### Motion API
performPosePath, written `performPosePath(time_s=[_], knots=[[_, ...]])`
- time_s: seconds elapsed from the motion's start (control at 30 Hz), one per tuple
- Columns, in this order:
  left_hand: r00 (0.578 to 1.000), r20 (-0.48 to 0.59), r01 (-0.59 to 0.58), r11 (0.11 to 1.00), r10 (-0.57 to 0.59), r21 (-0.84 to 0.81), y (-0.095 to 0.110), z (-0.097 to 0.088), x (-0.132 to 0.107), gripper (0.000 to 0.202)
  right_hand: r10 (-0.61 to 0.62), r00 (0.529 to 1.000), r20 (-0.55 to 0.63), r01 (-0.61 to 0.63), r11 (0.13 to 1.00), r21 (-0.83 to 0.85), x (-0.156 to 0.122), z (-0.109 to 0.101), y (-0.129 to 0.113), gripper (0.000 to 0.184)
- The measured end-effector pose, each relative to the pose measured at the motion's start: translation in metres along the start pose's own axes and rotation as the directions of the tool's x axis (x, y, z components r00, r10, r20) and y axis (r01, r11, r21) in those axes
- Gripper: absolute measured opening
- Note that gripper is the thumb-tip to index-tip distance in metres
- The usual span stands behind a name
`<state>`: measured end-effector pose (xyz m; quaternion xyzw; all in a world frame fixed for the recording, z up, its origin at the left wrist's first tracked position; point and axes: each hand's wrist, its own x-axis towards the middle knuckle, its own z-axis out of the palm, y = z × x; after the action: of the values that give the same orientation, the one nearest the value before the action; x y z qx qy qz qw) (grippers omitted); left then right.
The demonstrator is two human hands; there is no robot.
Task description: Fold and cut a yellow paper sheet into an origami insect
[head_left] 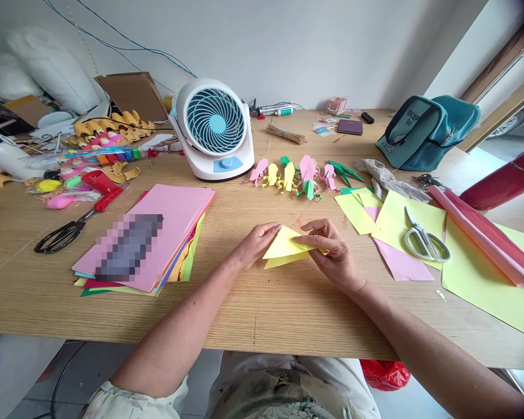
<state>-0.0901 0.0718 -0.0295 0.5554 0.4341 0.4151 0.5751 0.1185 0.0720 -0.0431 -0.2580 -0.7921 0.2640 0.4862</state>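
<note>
My left hand is pinching the folded yellow paper at its upper left edge, fingers closed; my right hand is gripping its right side, thumb on top; paper is sitting between both hands, over the table, nearer me than the paper figures.

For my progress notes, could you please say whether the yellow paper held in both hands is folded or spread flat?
Folded: the yellow paper shows overlapping, pointed layers between the left hand and right hand.
</note>
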Motion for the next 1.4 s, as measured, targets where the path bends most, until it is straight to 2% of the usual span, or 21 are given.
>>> performPosePath(time_s=[0.1, 0.37, 0.57, 0.63, 0.73, 0.8, 0.9, 1.07, 1.23, 1.4], knots=[[1.0, 0.007, -0.003, 0.999, 0.003, -0.051, 0.0, -0.002, 0.0, 0.042, -0.016, 1.0, 0.009, 0.016, 0.999, -0.033, 0.0, 0.0, 0.0, 0.041], [0.977, 0.207, 0.061, 0.996, -0.046, -0.064, 0.012, 0.0, -0.007, 0.043, -0.002, 0.998, 0.057, 0.007, 0.997, -0.083, 0.0, 0.0, 0.002, 0.041], [0.985, 0.173, -0.002, 0.997, 0.015, -0.076, 0.012, -0.004, -0.005, 0.042, 0.012, 0.981, 0.193, 0.003, 0.997, -0.073, 0.003, -0.002, -0.001, 0.045], [0.988, 0.152, -0.028, 0.998, 0.037, -0.062, 0.011, -0.006, -0.004, 0.044, 0.055, 0.978, 0.203, -0.05, 0.998, -0.029, 0.004, -0.003, -0.004, 0.05], [0.986, 0.153, -0.069, 0.998, 0.069, -0.002, 0.008, -0.006, -0.003, 0.048, 0.228, 0.959, 0.169, -0.249, 0.961, 0.118, 0.006, -0.006, -0.008, 0.04], [0.982, 0.157, -0.116, 0.992, 0.105, 0.059, 0.005, -0.005, -0.002, 0.048, 0.35, 0.919, 0.18, -0.384, 0.897, 0.22, 0.009, -0.008, -0.01, 0.036], [0.982, 0.119, -0.169, 0.967, 0.148, 0.193, 0.005, 0.0, -0.005, 0.052, 0.447, 0.861, 0.241, -0.502, 0.821, 0.272, 0.013, -0.011, -0.012, 0.036], [0.976, 0.108, -0.216, 0.881, 0.187, 0.422, 0.011, 0.006, -0.011, 0.058, 0.476, 0.83, 0.29, -0.553, 0.766, 0.327, 0.013, -0.006, -0.01, 0.035], [0.972, 0.142, -0.232, 0.868, 0.188, 0.44, 0.012, 0.009, -0.013, 0.057, 0.493, 0.818, 0.297, -0.571, 0.762, 0.305, 0.012, -0.005, -0.011, 0.034], [0.974, 0.125, -0.225, 0.867, 0.189, 0.445, 0.01, 0.01, -0.012, 0.058, 0.496, 0.822, 0.281, -0.566, 0.769, 0.297, 0.014, -0.006, -0.013, 0.035]])
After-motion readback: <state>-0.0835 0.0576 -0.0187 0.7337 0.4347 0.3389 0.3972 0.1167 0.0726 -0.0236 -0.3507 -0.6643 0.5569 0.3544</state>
